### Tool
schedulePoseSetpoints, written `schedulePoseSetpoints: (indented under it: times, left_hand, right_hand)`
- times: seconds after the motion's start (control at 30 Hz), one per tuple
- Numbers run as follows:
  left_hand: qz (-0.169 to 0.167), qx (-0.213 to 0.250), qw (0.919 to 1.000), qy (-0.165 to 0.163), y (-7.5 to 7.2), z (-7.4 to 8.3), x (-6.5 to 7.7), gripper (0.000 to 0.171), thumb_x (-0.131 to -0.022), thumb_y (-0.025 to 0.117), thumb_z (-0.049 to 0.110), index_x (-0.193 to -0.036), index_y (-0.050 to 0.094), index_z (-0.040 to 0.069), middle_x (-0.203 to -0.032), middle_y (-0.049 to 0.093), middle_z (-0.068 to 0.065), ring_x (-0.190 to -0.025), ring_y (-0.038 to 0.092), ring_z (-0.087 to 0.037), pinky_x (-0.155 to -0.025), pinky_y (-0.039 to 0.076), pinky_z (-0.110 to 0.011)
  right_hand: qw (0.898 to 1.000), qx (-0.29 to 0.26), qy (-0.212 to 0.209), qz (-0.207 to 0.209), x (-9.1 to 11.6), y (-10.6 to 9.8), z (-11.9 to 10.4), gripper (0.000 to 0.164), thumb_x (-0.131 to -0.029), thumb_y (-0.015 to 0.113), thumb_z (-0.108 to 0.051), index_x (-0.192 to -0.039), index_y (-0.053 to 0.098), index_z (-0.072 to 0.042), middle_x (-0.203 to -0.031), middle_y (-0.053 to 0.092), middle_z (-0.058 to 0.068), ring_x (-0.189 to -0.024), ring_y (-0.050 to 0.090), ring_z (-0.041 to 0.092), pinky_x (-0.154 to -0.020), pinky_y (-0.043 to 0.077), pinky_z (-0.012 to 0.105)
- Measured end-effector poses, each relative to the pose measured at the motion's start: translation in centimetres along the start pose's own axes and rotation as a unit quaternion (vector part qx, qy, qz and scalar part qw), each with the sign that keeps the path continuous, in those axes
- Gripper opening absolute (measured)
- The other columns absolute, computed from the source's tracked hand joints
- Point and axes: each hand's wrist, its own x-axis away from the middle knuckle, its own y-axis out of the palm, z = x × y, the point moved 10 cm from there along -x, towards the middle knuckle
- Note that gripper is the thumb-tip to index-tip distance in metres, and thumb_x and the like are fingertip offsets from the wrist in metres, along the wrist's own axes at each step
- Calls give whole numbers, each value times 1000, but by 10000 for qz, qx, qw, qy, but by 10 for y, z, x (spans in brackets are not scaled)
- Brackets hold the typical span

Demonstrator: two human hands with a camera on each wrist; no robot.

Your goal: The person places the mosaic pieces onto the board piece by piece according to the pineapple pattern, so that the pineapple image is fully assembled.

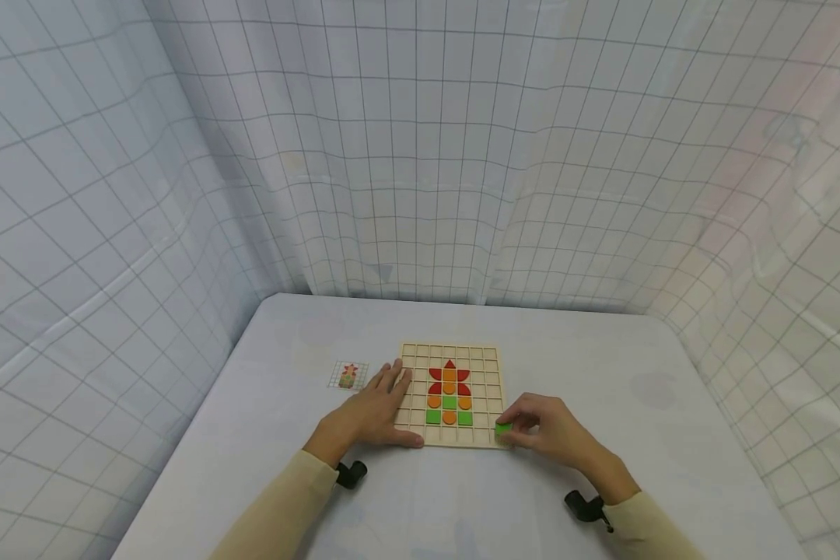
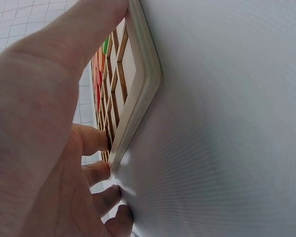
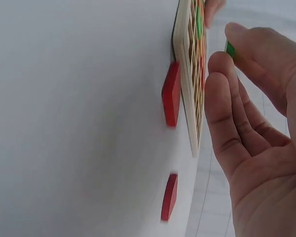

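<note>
A wooden grid board (image 1: pixel 490 389) lies on the table, several red, orange and green tiles forming a figure in its middle columns. My left hand (image 1: pixel 374 412) rests along the board's left side with fingers spread, its thumb by the near left corner. In the left wrist view, fingertips (image 2: pixel 99 173) touch the board's edge. Between thumb and fingers, my right hand (image 1: pixel 542 426) pinches a green tile (image 1: pixel 503 428) over the near right corner. Only a sliver of that tile (image 3: pixel 230 50) shows in the right wrist view.
A small printed card (image 1: pixel 348 375) with a coloured figure on a grid lies left of the board. Beside the board's right edge, the right wrist view shows one red piece (image 3: pixel 171 96) and another red piece (image 3: pixel 169 197) on the table. Gridded white curtains (image 1: pixel 427 194) surround the table.
</note>
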Motion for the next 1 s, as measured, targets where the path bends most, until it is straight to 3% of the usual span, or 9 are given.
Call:
schedulePoseSetpoints:
  times: [0.33,0.7,1.0]
  left_hand:
    - [72,-15,10000,19,-2,1,1,137,-91,88,76,-185,22,2,-197,11,-23,-183,18,-48,-140,40,-67]
    - [78,-51,10000,10,-2,1,2,136,-92,88,76,-185,23,2,-196,13,-23,-183,20,-47,-137,43,-68]
    - [53,-39,10000,-24,-3,2,2,136,-92,88,77,-185,23,3,-197,13,-23,-183,20,-47,-138,43,-68]
  right_hand:
    - [9994,167,113,-278,-27,31,-14,15,-96,98,-11,-107,89,-15,-102,82,-4,-86,67,-1,-77,64,22]
    - [9986,305,178,-391,-39,55,-29,10,-97,95,-6,-104,91,-13,-103,82,-3,-89,65,-2,-78,62,19]
    - [9962,714,91,-483,-44,67,-37,10,-98,96,-10,-106,93,-15,-104,81,-4,-94,64,1,-81,61,18]
